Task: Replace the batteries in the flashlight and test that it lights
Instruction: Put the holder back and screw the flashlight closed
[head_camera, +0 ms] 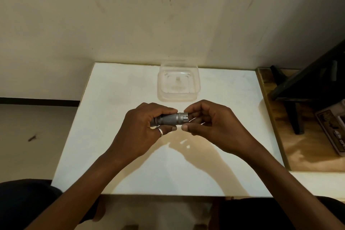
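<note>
A small grey metal flashlight (172,119) with a knurled body lies level in the air above the white table (115,110). My left hand (143,130), with a ring on one finger, is wrapped around its left part. My right hand (211,125) curls at its right end, where the notched tail cap shows; the fingertips touch or sit very close to that end. Whether the right hand holds something small inside its fingers is hidden. No loose batteries are visible.
A clear square plastic container (178,97) sits on the table just beyond my hands, near the wall. To the right is a wooden surface (298,147) with a dark stand and a flat box (334,132). My dark-clad legs show at the bottom edge.
</note>
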